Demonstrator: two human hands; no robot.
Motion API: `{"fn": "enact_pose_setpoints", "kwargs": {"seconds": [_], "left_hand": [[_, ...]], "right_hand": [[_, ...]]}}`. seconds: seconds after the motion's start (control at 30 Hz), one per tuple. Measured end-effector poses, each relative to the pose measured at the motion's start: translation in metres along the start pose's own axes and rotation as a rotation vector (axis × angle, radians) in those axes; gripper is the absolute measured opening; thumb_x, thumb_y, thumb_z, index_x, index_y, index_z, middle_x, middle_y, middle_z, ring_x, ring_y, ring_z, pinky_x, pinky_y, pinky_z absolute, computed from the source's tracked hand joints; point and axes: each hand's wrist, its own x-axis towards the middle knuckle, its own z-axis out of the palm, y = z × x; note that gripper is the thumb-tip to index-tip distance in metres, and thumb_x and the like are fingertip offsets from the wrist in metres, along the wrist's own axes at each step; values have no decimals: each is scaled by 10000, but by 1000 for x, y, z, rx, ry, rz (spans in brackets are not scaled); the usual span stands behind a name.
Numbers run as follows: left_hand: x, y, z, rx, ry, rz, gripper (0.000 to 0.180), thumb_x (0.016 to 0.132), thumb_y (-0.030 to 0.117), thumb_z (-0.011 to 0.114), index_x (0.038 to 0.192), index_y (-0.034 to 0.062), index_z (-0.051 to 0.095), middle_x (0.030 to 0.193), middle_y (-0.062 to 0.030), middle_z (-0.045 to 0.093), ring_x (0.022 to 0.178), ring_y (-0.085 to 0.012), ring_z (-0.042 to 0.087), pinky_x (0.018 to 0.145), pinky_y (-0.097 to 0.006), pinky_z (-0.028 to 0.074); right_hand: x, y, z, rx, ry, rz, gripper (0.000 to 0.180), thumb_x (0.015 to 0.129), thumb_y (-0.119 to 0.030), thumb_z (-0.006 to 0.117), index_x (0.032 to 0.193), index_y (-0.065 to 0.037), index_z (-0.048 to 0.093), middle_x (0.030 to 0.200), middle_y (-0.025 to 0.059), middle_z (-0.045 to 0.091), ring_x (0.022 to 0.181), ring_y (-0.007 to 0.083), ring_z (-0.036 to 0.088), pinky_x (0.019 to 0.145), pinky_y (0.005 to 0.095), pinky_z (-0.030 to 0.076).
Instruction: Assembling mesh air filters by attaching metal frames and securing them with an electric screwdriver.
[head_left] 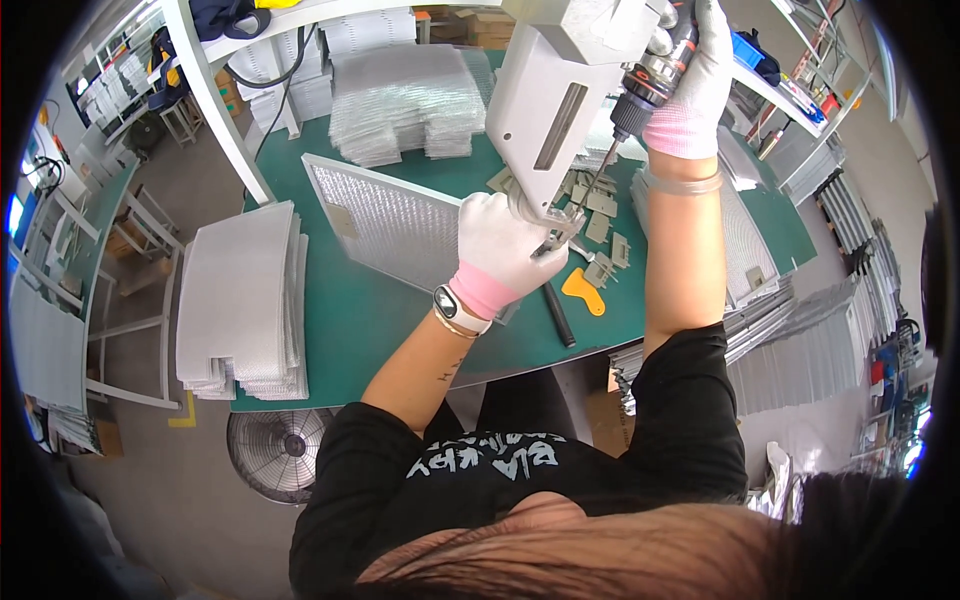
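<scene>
My right hand (703,85), in a white glove with a pink cuff, is wrapped round a dark power drill (645,92). The drill's long thin bit (602,172) points down and left toward a small metal fitting (560,232). My left hand (500,243), gloved alike, is closed beside that fitting, at the lower tip of a tapered white housing (560,110) with a dark slot. What its fingers grip is mostly hidden. A framed silver mesh panel (385,215) slants behind and under the left hand. Small grey metal plates (600,203) lie scattered right of it.
On the green table (345,330) lie a yellow scraper (584,291) and a hammer's black handle (558,314). Silver mesh sheets are stacked at left (235,300) and at the back (405,100). More panels (755,250) lie at right. A floor fan (285,450) stands below.
</scene>
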Motion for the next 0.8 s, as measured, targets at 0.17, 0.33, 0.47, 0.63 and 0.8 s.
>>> {"fn": "enact_pose_setpoints", "kwargs": {"seconds": [0.17,0.33,0.47,0.63,0.8], "left_hand": [[3,1,-1,-17,111,68,92,680,241,705,754,187,689,645,-18,554,574,-231,559,521,-390,411],[4,-4,2,-62,102,95,204,612,191,734,802,130,693,652,1,585,570,-245,563,529,-397,413],[2,-6,6,-23,80,87,184,625,191,737,795,135,694,643,21,594,587,-229,574,541,-400,411],[5,-10,12,-86,128,98,156,641,183,741,784,140,699,614,35,587,569,-217,577,534,-392,393],[-3,-15,17,-108,90,86,140,641,178,749,769,146,703,622,31,589,582,-205,581,524,-379,390]], "right_hand": [[0,2,-4,-171,85,-91,417,988,-361,555,1323,-115,526,752,-11,597,527,74,537,427,214,448],[-2,8,-3,-290,-8,-62,507,991,-383,552,1416,-125,451,752,-9,544,547,75,522,444,216,432],[-5,12,0,-275,-19,-35,538,992,-403,544,1434,-119,426,759,-13,525,566,74,490,475,216,411],[5,18,-8,-261,-51,-24,558,987,-407,551,1437,-103,419,746,-12,509,565,79,481,466,209,381],[2,20,-3,-246,-86,-21,466,980,-356,578,1332,-59,510,739,4,536,558,90,501,488,218,415]]}}
